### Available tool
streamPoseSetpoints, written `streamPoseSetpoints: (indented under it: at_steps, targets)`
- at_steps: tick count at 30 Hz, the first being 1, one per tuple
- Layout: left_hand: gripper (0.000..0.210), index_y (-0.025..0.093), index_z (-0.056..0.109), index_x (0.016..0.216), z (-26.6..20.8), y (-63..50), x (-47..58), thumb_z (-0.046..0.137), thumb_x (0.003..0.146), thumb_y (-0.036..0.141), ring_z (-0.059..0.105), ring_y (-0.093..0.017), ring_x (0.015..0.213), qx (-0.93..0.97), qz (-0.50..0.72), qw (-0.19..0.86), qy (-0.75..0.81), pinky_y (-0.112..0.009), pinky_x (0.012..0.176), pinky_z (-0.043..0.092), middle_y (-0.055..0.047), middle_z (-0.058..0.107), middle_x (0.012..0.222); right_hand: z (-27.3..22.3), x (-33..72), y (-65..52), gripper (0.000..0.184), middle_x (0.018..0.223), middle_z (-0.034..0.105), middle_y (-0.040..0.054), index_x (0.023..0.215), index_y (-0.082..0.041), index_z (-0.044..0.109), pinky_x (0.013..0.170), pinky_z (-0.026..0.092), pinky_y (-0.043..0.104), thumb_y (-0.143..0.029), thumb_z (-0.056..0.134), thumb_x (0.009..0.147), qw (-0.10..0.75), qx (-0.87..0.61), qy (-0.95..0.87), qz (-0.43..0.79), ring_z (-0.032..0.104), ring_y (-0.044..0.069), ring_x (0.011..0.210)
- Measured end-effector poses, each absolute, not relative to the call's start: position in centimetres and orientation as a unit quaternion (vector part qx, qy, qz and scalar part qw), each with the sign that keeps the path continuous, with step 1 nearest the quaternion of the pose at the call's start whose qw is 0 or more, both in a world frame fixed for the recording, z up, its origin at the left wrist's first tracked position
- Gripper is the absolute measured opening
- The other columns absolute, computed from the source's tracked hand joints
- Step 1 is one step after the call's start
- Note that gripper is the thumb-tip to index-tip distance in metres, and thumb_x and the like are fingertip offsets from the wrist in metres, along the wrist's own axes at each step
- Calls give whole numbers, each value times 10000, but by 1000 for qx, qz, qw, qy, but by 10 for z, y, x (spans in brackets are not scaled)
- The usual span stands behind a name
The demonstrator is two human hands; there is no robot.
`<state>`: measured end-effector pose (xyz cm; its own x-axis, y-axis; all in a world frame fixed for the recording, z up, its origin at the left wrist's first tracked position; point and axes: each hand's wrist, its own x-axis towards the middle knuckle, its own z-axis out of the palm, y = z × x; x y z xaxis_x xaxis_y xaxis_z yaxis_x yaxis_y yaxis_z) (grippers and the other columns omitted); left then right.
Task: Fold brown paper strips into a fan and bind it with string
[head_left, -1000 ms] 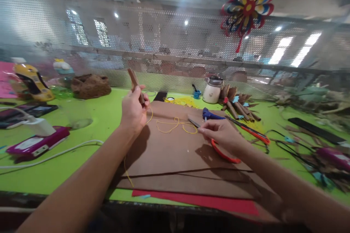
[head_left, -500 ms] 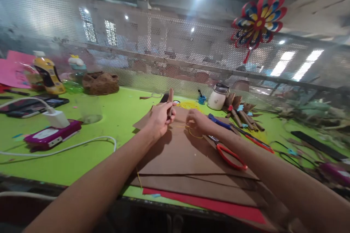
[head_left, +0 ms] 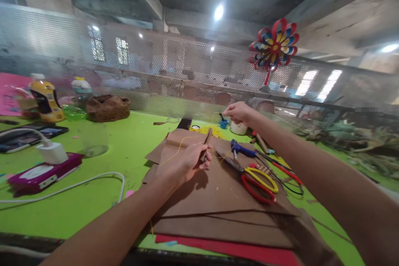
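Observation:
My left hand [head_left: 193, 160] is closed around a narrow brown folded paper piece [head_left: 206, 141], which tilts up above the brown paper sheets [head_left: 199, 193]. My right hand [head_left: 240, 112] is raised at the back of the table with its fingertips pinched together. Its fingertips appear beside the dark handle [head_left: 221, 116] standing in a small blue pot [head_left: 223, 124]; whether they touch it, or hold thread, I cannot make out. A yellow thread [head_left: 176, 151] curves over the sheets behind my left wrist. Scissors [head_left: 258, 183] with red and yellow handles lie on the sheets.
A blue glue gun [head_left: 245, 149] lies beyond the scissors. Yellow thread [head_left: 215, 132] is heaped at the back, near a white jar [head_left: 238, 129]. On the left are a clear cup [head_left: 93, 143], a purple power bank [head_left: 46, 172] with a white cable, and a yellow bottle [head_left: 46, 99].
My right hand has moved up and away from the sheets toward the blue pot, uncovering the scissors. My left hand, still holding the paper piece, sits lower and further right in view.

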<state>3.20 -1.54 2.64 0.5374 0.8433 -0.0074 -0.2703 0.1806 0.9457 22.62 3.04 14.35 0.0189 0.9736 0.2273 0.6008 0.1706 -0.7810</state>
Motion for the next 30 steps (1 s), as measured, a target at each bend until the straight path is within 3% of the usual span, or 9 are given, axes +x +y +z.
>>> streamPoseSetpoints:
  at_steps: [7,13,20,30]
  targets:
    - [174,117,537,872,24,-16,33,404,840,223,420,-70,396,482,368,745,278,-195,401,234,3,525,537,135,200,9,69,408,449,-53,598,-141,658,414,251,212,-175,663,658,333,-585,-720,169,339,56,386]
    - [191,115,551,886,20,-18,36,405,832,226,449,-77,406,482,363,747,279,-188,399,233,-6,542,543,112,199,-8,136,502,537,-18,634,-120,696,499,297,218,-199,593,672,354,-598,-715,78,429,87,500]
    - [202,108,569,887,20,-22,37,423,838,239,417,-63,389,491,363,739,284,-189,400,231,1,540,543,101,206,-5,143,468,531,-4,554,-118,671,499,310,227,-184,572,632,359,-616,-699,47,448,106,488]
    - [181,114,550,875,14,-18,39,418,847,235,397,-60,374,477,335,767,269,-195,391,200,1,528,536,92,207,-20,236,495,513,-9,659,-115,689,467,275,219,-301,549,701,365,-588,-720,55,400,99,482]
